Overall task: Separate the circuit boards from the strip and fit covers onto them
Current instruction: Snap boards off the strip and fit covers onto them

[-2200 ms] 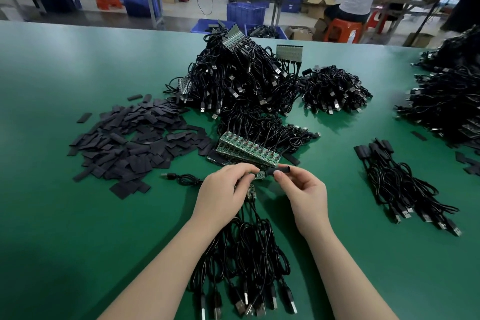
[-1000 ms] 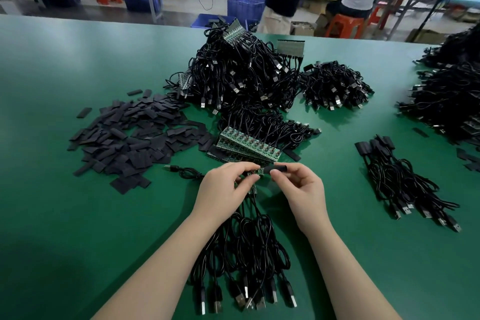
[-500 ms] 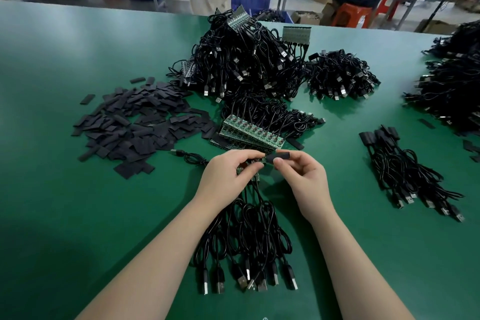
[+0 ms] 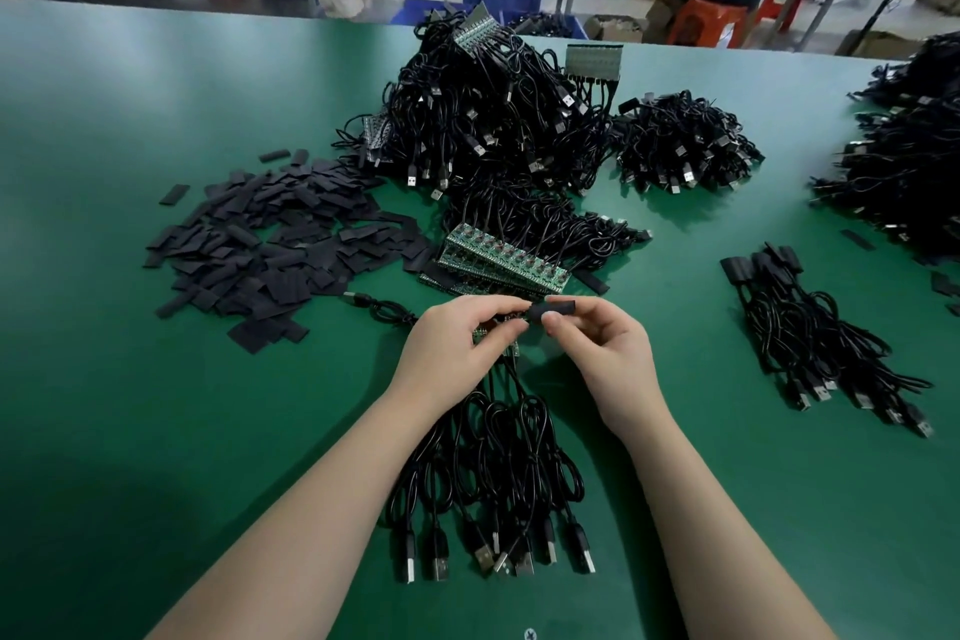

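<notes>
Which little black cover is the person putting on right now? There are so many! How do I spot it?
Start at the big pile of flat black covers on the left of the green table, then look right to the two hands in the middle. The cover is the short black tube pinched by the right hand, held up off the table, rounded open rather than flat.

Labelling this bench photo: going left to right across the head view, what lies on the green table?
Loose pile of flat black covers → green circuit-board strips → small heap of black USB cables → finished covered cables.
</notes>
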